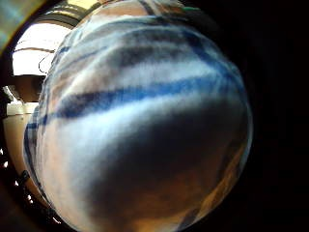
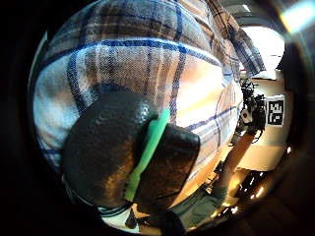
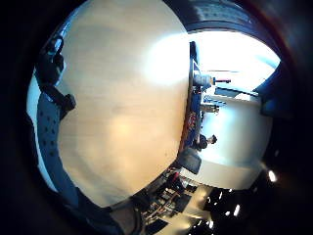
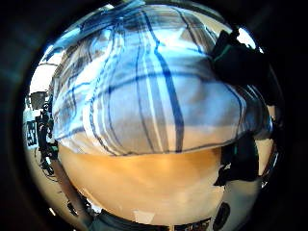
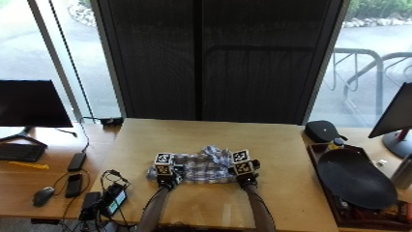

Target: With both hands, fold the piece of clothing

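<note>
Plaid shirt (image 5: 201, 169) between both grips

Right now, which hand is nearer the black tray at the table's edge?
Right. The right hand is at the plaid shirt's edge on the side toward the black tray; the left hand is at the shirt's far edge, farther from it.

Shirt (image 5: 199, 170) on table (image 5: 206, 140), between hands

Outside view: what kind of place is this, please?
Probably an office or lab by large windows: a wooden table with a plaid garment, a monitor with keyboard and mouse on a side desk.
</note>
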A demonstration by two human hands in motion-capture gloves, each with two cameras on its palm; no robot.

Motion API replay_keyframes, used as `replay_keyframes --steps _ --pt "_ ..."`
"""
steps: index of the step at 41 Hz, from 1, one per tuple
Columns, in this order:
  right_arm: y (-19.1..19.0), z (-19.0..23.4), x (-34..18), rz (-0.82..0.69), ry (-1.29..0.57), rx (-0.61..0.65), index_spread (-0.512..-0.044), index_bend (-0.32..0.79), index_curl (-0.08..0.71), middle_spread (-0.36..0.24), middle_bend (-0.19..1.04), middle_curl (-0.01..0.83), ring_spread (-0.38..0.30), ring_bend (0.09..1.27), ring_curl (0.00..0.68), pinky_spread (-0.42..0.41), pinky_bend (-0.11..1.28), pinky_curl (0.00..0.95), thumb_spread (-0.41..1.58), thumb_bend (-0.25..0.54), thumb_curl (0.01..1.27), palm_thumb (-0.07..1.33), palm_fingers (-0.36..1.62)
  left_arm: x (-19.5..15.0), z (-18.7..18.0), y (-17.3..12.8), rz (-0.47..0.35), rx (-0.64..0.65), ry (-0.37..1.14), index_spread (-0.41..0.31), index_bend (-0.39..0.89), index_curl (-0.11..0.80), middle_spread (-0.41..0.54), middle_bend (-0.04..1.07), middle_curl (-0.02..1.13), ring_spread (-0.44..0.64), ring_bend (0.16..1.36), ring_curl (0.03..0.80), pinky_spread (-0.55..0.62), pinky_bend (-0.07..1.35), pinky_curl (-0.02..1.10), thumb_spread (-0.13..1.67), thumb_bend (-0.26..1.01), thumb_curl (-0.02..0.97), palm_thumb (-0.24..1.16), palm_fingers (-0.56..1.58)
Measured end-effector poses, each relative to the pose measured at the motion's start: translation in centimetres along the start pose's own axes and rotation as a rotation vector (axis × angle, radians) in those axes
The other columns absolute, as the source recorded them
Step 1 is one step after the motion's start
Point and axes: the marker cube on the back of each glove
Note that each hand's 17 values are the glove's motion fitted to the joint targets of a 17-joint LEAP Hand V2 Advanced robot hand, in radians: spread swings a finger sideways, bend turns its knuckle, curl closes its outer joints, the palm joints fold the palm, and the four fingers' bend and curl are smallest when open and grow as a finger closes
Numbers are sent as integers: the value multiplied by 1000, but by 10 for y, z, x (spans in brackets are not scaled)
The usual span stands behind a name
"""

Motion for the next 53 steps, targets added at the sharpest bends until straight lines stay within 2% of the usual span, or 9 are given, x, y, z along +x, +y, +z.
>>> replay_keyframes --steps 14,20,24,32,38,41,45,50,53 --pt "-9 -19 13 67 -331 200 -343 128 300 -290 228 340 -302 594 427 -321 661 363 960 -25 547 1009 1191 -1 -1 -3 -23 29 -20 -122 167 382 27 182 355 269 449 352 376 453 377 1150 -40 168 -46 222" --pt "-39 -27 20 212 -502 381 -337 168 326 -286 279 382 -285 605 441 -269 557 344 977 -10 545 1026 1210 0 0 -14 -34 107 -54 -121 169 385 27 176 356 273 455 349 384 443 377 1151 -40 167 -46 217" --pt "-50 -62 36 345 -474 629 -330 217 357 -285 293 399 -283 562 438 -251 518 338 1052 19 532 1071 1233 9 0 -13 -39 107 -59 -121 170 387 23 176 356 277 454 346 386 443 378 1151 -40 167 -46 215" --pt "-40 -126 -11 242 -627 700 -325 281 409 -291 253 408 -307 464 419 -245 509 343 1126 27 503 1112 1226 22 -2 -8 -27 52 -15 -121 169 390 20 176 356 286 457 340 389 441 379 1151 -40 166 -46 215" --pt "-56 -157 -22 224 -383 840 -323 300 434 -294 229 415 -323 399 404 -251 520 353 1155 13 479 1114 1229 44 -4 0 104 -6 223 -125 167 392 14 184 359 289 459 337 392 433 378 1154 -31 170 -29 217" --pt "-60 -174 -58 93 -477 863 -322 301 442 -294 216 417 -326 387 404 -268 520 356 1167 3 467 1110 1238 47 -6 -4 165 45 361 -126 171 394 0 189 362 282 456 333 393 422 374 1162 -26 174 -20 231" --pt "-59 -186 -107 -81 -648 831 -321 300 450 -295 215 425 -334 374 403 -301 511 356 1179 -3 454 1116 1249 34 -13 -14 123 188 507 -122 157 388 -28 228 375 261 460 329 392 390 362 1184 -27 173 -26 289" --pt "-62 -196 -148 -221 -727 808 -321 293 457 -296 218 433 -340 364 404 -318 494 357 1184 -1 448 1137 1251 17 -42 -11 109 345 863 -120 132 373 -54 256 389 211 499 334 378 367 355 1216 -27 167 -30 374" --pt "-64 -201 -170 -292 -734 781 -325 289 459 -297 224 438 -344 359 405 -325 483 356 1173 -2 447 1151 1254 6 -74 0 93 417 865 -126 150 369 -71 247 387 179 502 329 337 395 359 1272 -5 169 1 478"
